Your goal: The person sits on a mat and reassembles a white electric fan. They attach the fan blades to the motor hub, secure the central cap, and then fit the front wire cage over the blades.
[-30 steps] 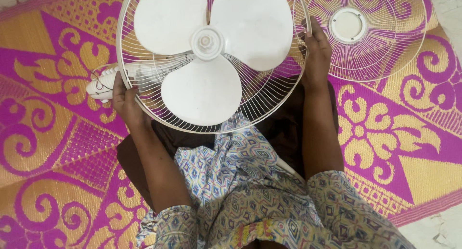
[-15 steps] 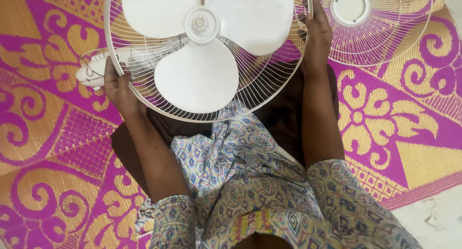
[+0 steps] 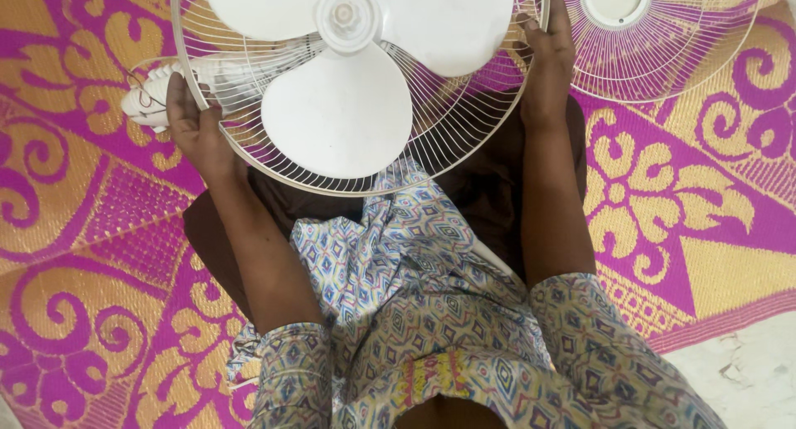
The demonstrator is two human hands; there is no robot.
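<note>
Both hands — on fan guard (image 3: 464, 143)

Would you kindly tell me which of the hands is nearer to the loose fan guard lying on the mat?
Right. The right hand grips the fan's rim just beside the loose guard; the left hand holds the opposite rim.

A single head-worn camera looks almost straight down from above the seated person's lap, close enough that the patterned sleeves fill the frame's 6 o'clock edge. The white fan (image 3: 356, 81) sits toward 12 o'clock, cropped by the top edge, with the detached front grille (image 3: 663, 39) at 1 o'clock on the pink-and-gold mat (image 3: 680, 197).
</note>
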